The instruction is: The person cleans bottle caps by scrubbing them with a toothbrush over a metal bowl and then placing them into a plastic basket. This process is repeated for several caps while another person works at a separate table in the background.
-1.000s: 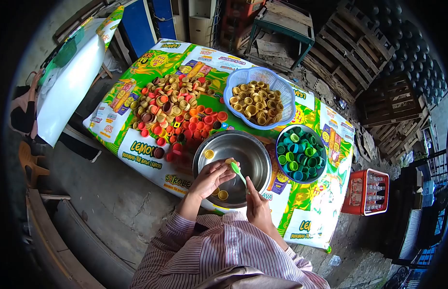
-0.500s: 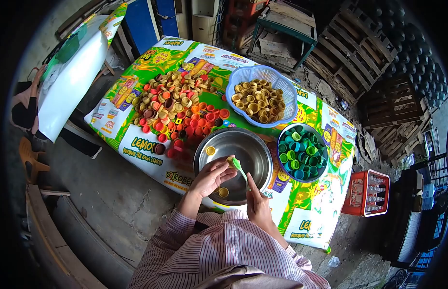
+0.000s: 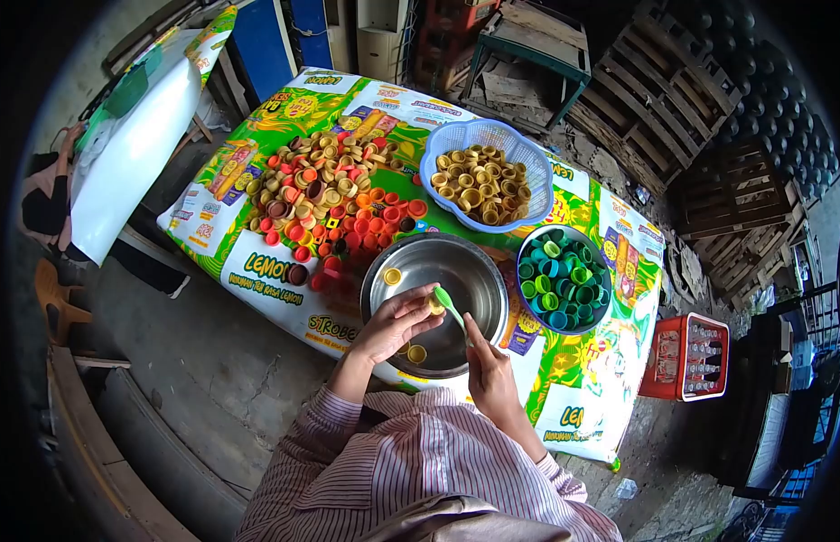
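Observation:
Over the near rim of a steel bowl [image 3: 485,257], my left hand [image 3: 393,332] pinches a yellow cap [image 3: 435,308]. My right hand [image 3: 490,366] is closed round the handle of a green tool [image 3: 450,305], whose light green tip touches the cap. Several loose yellow caps [image 3: 392,276] lie inside the bowl. Behind the bowl stands a blue plastic basket [image 3: 537,172] full of yellowish caps. A round basin [image 3: 526,313] of green and teal caps is to the right of the bowl.
A pile of tan, red and orange caps [image 3: 321,185] spreads over the left of the covered table [image 3: 564,411]. A red crate [image 3: 670,357] of bottles stands right of the table. Wooden pallets [image 3: 659,90] lie behind. Another person [image 3: 50,203] is at the far left.
The cap in my left hand and the tool tip have shifted slightly, with more of the yellow cap now showing. The view has moved a little.

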### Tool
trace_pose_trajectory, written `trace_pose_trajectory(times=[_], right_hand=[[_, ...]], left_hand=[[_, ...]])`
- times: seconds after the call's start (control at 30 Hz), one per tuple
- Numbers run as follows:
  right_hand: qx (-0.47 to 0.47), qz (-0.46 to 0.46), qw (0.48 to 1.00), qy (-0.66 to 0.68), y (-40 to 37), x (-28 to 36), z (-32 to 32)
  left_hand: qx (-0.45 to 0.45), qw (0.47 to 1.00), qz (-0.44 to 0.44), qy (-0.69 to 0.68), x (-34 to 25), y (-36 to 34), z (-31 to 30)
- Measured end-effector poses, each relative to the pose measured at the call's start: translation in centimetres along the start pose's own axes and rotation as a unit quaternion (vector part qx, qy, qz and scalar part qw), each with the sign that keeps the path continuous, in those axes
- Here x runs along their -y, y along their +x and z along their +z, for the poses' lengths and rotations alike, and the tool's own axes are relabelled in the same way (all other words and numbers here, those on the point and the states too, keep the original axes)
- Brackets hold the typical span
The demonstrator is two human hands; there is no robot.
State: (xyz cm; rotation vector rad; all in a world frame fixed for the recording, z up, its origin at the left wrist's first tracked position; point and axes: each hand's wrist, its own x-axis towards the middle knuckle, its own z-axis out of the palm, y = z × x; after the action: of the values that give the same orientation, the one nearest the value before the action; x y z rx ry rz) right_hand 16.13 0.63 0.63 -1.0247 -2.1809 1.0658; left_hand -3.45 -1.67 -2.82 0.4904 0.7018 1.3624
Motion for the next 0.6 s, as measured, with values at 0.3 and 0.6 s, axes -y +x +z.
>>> trace_pose_trajectory(times=[0.3,0.6], right_hand=[[-0.006,-0.015,0.999,-0.029,-0.4,0.2,-0.3],[-0.009,0.007,0.997,-0.079,-0.6,0.1,0.4]], left_hand=[[-0.054,0.956,0.121,0.263,0.5,0.1,-0.2],[-0.11,0.882,0.244,0.387,0.9,-0.3,0.0]])
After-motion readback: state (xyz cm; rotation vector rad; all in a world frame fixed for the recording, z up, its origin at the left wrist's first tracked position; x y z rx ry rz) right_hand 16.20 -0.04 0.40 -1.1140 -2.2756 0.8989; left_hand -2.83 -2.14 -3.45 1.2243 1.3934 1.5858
